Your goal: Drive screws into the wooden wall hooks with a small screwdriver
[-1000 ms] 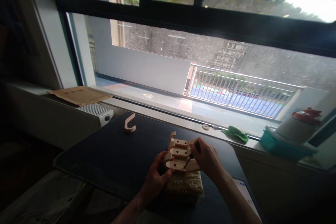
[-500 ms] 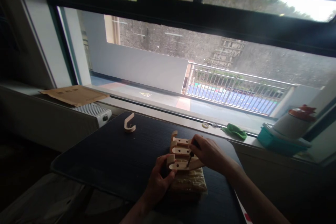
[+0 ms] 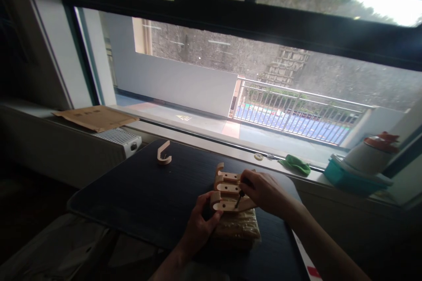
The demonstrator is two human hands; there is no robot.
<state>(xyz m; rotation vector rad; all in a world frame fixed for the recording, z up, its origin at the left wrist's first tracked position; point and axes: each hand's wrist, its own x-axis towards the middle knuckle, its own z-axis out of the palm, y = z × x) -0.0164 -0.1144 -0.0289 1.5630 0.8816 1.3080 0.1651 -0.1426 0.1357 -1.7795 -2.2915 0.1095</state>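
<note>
My left hand [image 3: 201, 221] is closed around the curled end of the nearest wooden hook [image 3: 231, 206], which lies on a block wrapped in clear film [image 3: 238, 227]. In my right hand [image 3: 260, 189] is a dark-handled screwdriver [image 3: 241, 196], its tip down at a hole in that hook. The handle is mostly hidden by my fingers. Just behind it, two more wooden hooks lie side by side, a middle one [image 3: 227, 188] and a far one [image 3: 228, 176], with dark holes showing. A separate wooden hook [image 3: 164, 154] rests on the dark table [image 3: 138, 193] to the left.
A brown envelope [image 3: 99, 117] lies at the left above a white heater [image 3: 122, 138]. Along the windowsill [image 3: 211, 144] are a tape roll [image 3: 259, 156], a green cloth [image 3: 296, 164] and a teal box [image 3: 354, 175] with a white, orange-topped container [image 3: 376, 153] on it.
The view has shifted very slightly. Both hands keep their grip, and the screwdriver stays at the same hole in the nearest hook.
</note>
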